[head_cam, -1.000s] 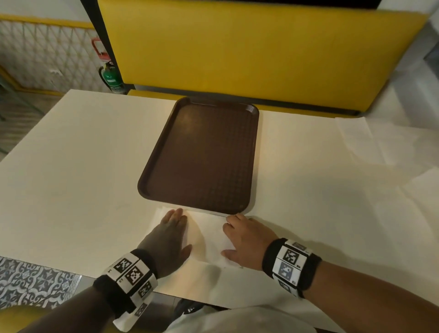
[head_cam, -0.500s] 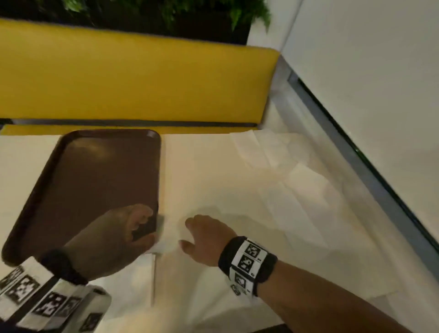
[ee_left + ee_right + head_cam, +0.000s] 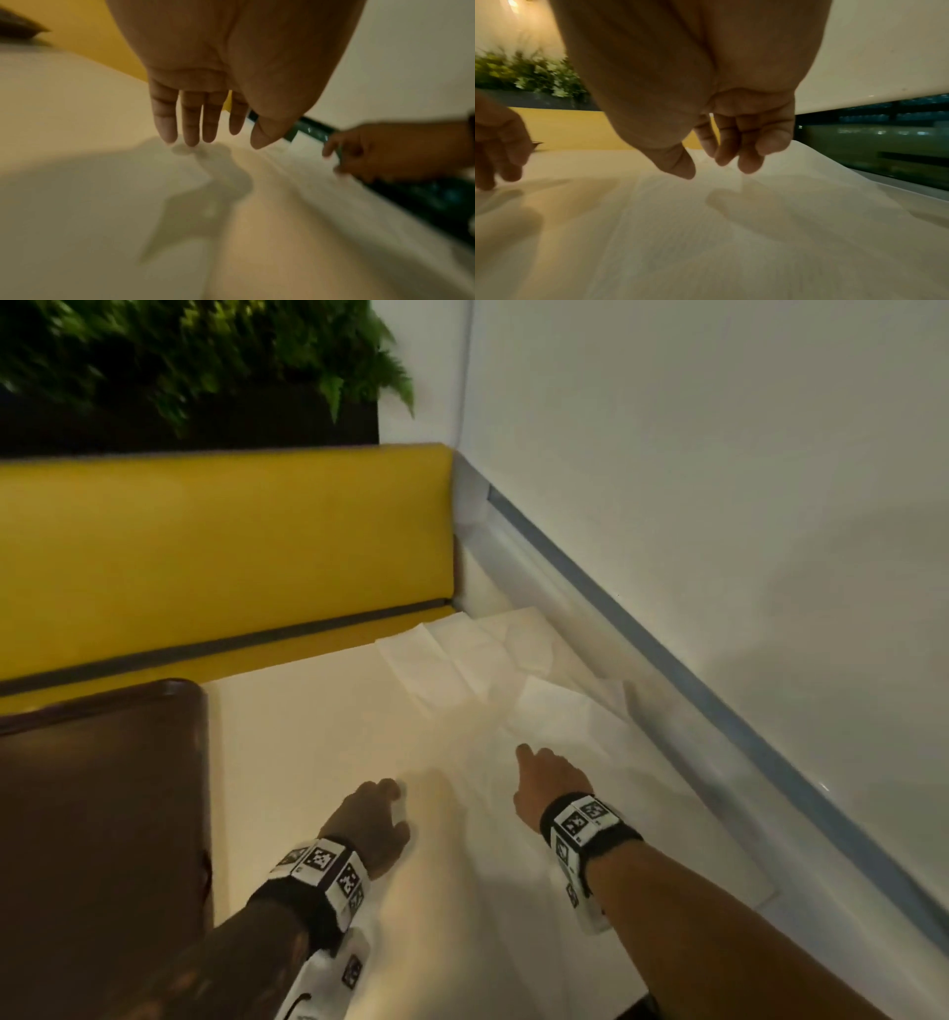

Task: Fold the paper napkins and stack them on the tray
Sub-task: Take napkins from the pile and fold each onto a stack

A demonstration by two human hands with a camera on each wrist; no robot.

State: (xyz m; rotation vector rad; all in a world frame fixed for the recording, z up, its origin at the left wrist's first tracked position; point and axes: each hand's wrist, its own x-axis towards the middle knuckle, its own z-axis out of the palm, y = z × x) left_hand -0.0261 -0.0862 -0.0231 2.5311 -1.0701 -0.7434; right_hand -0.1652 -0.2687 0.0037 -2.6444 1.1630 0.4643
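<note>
Several unfolded white paper napkins (image 3: 493, 670) lie overlapping on the cream table by the wall, and one large sheet (image 3: 642, 814) spreads under my right arm. The brown tray (image 3: 102, 814) sits at the left, only partly in view. My left hand (image 3: 382, 801) hovers just above the table right of the tray; its fingers (image 3: 190, 119) are straight and hold nothing. My right hand (image 3: 539, 770) reaches over the napkin sheet (image 3: 757, 213). Its fingers (image 3: 746, 150) hang loosely curled just above the paper and grip nothing.
A yellow bench back (image 3: 231, 557) runs along the far side of the table. A white wall with a grey-blue ledge (image 3: 719, 721) borders the table on the right. Green plants (image 3: 179, 351) stand behind the bench.
The view has swung right. Both hands left the folded napkin in front of the tray and moved right toward the loose napkins. My left hand no longer holds any paper.
</note>
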